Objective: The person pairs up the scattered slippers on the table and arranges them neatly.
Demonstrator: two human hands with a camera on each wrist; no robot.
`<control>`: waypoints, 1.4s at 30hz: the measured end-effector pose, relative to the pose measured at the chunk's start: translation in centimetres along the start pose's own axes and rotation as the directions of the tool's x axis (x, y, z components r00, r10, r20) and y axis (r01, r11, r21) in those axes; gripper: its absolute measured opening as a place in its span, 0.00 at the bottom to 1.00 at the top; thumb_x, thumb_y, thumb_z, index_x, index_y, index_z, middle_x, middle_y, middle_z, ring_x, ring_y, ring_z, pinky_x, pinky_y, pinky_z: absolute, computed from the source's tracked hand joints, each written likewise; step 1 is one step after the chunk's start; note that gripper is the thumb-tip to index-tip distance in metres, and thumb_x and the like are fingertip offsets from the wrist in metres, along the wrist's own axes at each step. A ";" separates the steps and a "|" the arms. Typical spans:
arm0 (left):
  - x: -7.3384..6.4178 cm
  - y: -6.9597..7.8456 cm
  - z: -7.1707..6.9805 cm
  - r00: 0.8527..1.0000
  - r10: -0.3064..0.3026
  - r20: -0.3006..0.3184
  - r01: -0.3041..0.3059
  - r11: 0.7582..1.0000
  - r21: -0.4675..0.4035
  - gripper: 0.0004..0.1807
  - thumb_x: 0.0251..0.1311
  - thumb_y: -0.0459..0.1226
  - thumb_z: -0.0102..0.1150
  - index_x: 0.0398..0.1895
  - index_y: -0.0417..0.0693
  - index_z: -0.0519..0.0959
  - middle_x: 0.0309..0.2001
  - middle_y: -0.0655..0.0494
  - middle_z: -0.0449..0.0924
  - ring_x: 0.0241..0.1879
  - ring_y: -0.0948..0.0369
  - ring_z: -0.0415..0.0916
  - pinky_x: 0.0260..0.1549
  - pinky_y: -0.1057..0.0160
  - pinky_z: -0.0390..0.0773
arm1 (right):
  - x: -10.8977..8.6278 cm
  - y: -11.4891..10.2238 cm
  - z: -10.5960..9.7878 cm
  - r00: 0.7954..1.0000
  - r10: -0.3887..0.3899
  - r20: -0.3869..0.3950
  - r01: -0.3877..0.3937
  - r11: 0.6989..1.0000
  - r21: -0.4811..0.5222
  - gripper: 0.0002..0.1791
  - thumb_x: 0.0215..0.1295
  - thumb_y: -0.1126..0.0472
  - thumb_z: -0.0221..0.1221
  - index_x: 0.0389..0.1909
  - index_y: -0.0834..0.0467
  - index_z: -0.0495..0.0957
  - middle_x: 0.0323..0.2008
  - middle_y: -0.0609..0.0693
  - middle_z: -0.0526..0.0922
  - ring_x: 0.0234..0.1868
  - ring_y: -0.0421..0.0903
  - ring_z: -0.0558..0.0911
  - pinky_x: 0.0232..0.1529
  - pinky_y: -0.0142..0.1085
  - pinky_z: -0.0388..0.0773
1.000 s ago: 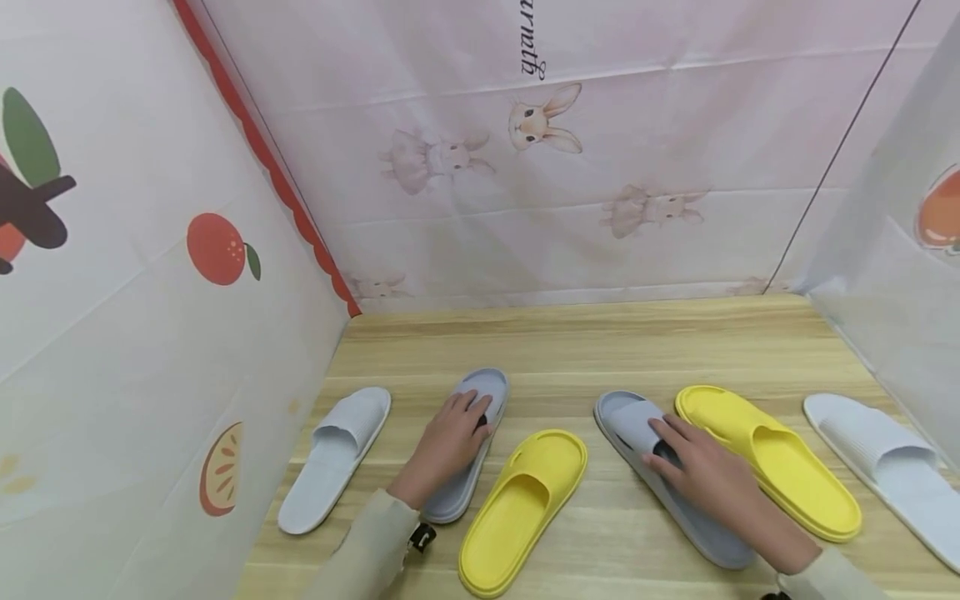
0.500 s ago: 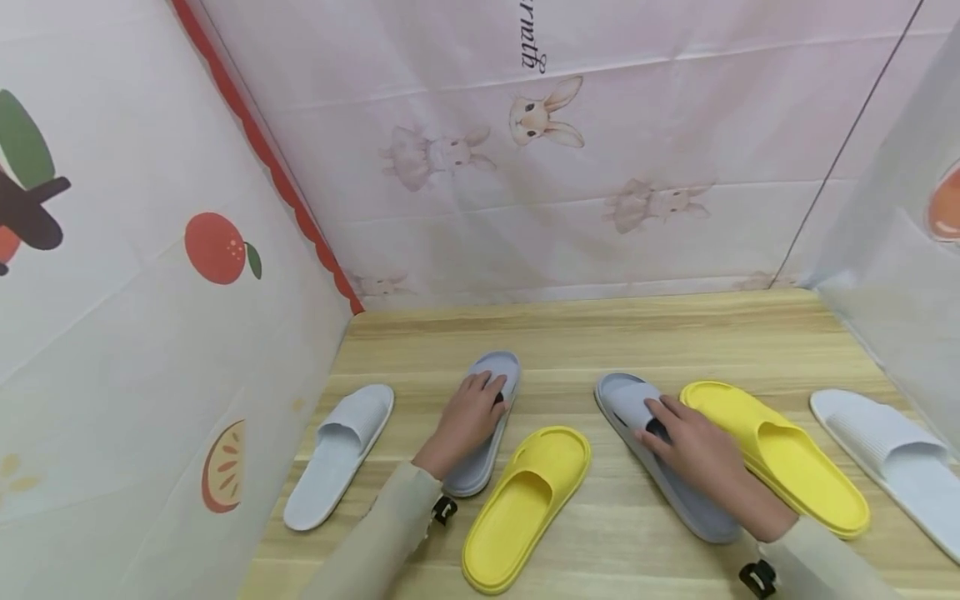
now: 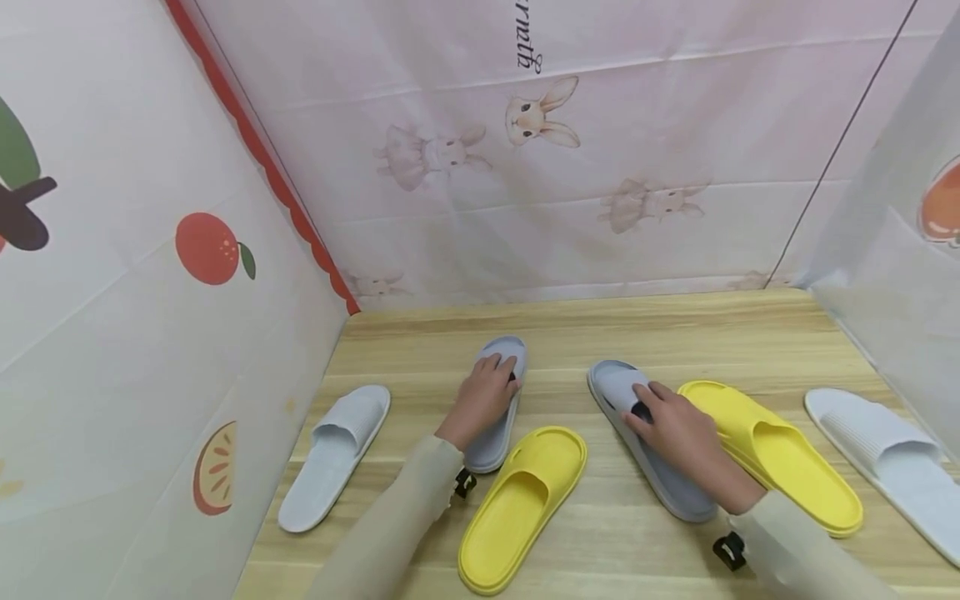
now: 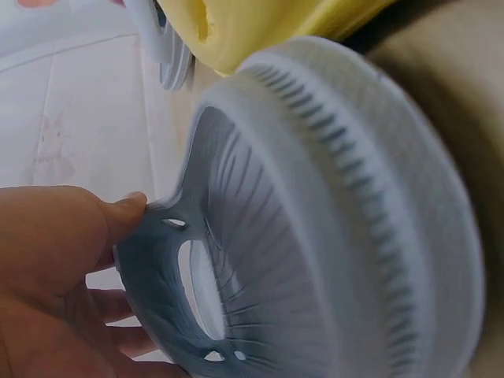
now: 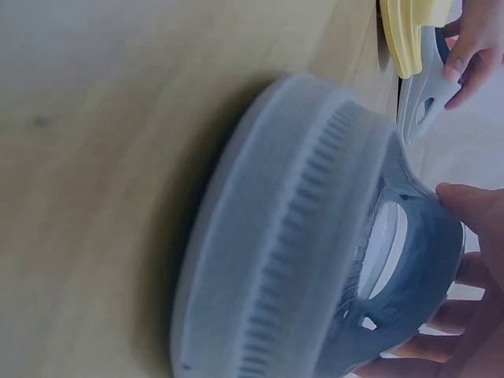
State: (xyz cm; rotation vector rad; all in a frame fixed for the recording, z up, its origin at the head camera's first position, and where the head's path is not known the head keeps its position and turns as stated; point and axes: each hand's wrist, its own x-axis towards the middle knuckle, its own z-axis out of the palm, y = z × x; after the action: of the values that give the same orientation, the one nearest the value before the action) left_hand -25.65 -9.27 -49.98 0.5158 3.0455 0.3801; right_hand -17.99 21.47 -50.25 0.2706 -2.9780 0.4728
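My left hand holds a grey-blue slipper by its strap. In the left wrist view the thumb lies at the strap's edge, with the fingers along its outer side. Another slipper of the same kind is gripped by its strap in my right hand. The right wrist view shows the thumb on the strap and fingers beyond it. Both toes point toward the back wall, the left slipper leaning right and the right one leaning left. Part of each insole is hidden under the hand and wrist.
A yellow slipper lies just right of the left forearm; another yellow one is close beside my right hand. White slippers lie at the far left and far right. Printed cloth walls enclose the wooden surface.
Both grey-blue slippers have slid away from me toward the back wall. The left one has also shifted right and the right one slightly left. The yellow and white slippers stay put.
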 end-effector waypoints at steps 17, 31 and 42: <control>3.5 1.8 0.9 0.997 -0.071 -0.017 0.072 0.996 0.046 0.28 0.77 0.49 0.48 0.76 0.53 0.65 0.72 0.46 0.66 0.71 0.47 0.64 0.57 0.41 0.77 | 2.9 -0.8 0.9 0.998 0.024 -0.055 -0.025 1.000 -0.019 0.32 0.69 0.44 0.61 0.65 0.63 0.74 0.59 0.69 0.77 0.47 0.68 0.82 0.30 0.60 0.79; 5.8 3.1 0.7 0.994 -0.111 -0.016 0.111 0.994 0.015 0.27 0.76 0.50 0.49 0.73 0.53 0.67 0.70 0.47 0.68 0.69 0.47 0.66 0.56 0.39 0.76 | 5.7 -1.4 1.8 0.996 0.032 -0.079 -0.034 0.999 -0.018 0.31 0.70 0.44 0.61 0.63 0.63 0.75 0.49 0.66 0.81 0.35 0.64 0.82 0.26 0.56 0.78; 7.6 4.3 0.7 0.991 -0.129 -0.027 0.129 0.991 0.020 0.26 0.76 0.50 0.48 0.72 0.54 0.68 0.66 0.48 0.71 0.65 0.49 0.69 0.53 0.40 0.78 | 7.9 -1.8 1.9 0.995 0.098 -0.029 -0.098 0.995 0.010 0.33 0.72 0.42 0.57 0.67 0.61 0.72 0.56 0.67 0.78 0.44 0.68 0.82 0.32 0.61 0.79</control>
State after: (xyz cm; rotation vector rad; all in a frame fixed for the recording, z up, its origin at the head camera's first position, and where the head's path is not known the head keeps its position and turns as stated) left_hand -31.35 -2.67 -49.49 0.3150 3.0891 0.3516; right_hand -25.53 17.96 -50.45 0.1176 -2.9713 0.4961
